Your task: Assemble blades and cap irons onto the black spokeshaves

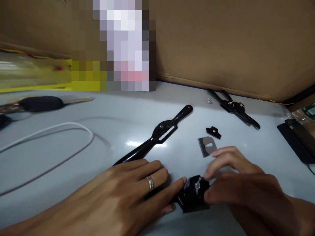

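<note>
Both my hands meet on a small black tool part [193, 196] with a silver wing screw, low in the middle of the white table. My left hand [128, 193], a ring on one finger, pinches its left side. My right hand [242, 183] grips its right side, fingers curled over the screw. A long black spokeshave body [157, 134] lies diagonally just beyond my left hand. A flat grey blade [207, 146] with a keyhole slot and a small black clamp piece [213, 131] lie just past my right fingers.
A second black spokeshave [233, 107] and a small silver wing nut [209, 101] lie at the back right. A white cable [49, 131] loops at left, near a black-handled tool [40, 103]. Black packaging [296, 137] sits at the right edge. Cardboard [221, 42] walls the back.
</note>
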Available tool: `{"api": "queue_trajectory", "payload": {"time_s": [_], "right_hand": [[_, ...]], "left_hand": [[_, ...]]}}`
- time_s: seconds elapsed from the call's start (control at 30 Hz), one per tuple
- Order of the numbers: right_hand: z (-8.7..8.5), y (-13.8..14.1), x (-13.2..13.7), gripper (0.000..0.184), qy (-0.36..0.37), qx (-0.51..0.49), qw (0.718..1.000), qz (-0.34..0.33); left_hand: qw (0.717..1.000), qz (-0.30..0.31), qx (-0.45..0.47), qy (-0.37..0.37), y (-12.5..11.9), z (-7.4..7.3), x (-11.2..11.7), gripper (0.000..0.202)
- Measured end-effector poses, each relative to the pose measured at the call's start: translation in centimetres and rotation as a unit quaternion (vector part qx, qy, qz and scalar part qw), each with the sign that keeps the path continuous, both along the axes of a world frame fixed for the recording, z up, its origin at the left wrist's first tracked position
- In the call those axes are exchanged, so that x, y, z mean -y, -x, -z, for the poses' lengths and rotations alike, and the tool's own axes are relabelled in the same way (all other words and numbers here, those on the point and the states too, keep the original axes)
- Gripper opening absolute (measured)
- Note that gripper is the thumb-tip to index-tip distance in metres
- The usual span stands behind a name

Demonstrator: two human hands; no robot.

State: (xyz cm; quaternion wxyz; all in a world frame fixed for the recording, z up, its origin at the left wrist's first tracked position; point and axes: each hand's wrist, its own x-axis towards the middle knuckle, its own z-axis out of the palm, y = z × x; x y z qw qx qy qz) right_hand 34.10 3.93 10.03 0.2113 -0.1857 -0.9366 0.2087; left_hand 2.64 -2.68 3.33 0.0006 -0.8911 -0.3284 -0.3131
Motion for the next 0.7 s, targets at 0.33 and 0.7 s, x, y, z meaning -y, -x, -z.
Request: {"api": "queue_trajectory", "payload": {"time_s": [0.33, 0.7], "right_hand": [[1.9, 0.7, -0.2, 0.032, -0.069, 0.0, 0.996, -0.055], [1.8, 1.1, 0.5, 0.025, -0.098, -0.026, 0.995, -0.019]], "left_hand": [[1.0, -0.017, 0.024, 0.01, 0.4, 0.9, 0.8, 0.033], [0.999, -0.027, 0.017, 0.011, 1.1, 2.7, 1.7, 0.044]]}}
